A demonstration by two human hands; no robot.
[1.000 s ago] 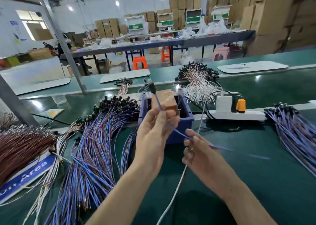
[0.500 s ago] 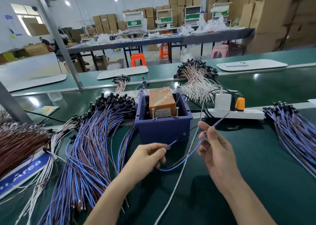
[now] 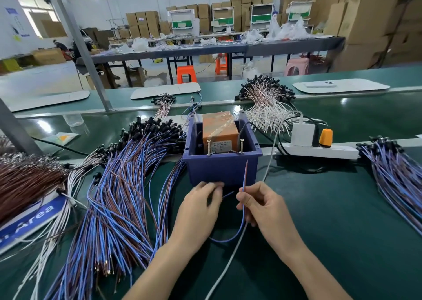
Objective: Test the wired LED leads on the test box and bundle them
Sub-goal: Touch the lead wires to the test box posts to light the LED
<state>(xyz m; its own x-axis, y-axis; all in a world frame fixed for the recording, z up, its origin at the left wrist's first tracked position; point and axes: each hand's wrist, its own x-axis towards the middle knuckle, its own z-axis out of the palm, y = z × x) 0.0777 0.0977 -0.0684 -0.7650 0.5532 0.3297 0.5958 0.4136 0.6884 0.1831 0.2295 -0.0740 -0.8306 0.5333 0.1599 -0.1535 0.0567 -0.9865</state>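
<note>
The right hand (image 3: 267, 206) pinches the lead (image 3: 243, 185) between its fingers (image 3: 247, 202), with the stripped tip aimed at 12 o'clock toward the test box (image 3: 222, 169) contact screws (image 3: 208, 147), presumably for testing. The left hand (image 3: 201, 210), at 9 o'clock, curls round the other end.

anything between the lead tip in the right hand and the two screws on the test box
Nothing visible. The right hand pinches the lead upright before the front wall of the test box, its tip just below the rim where the two screws stand, with open space between.
</note>
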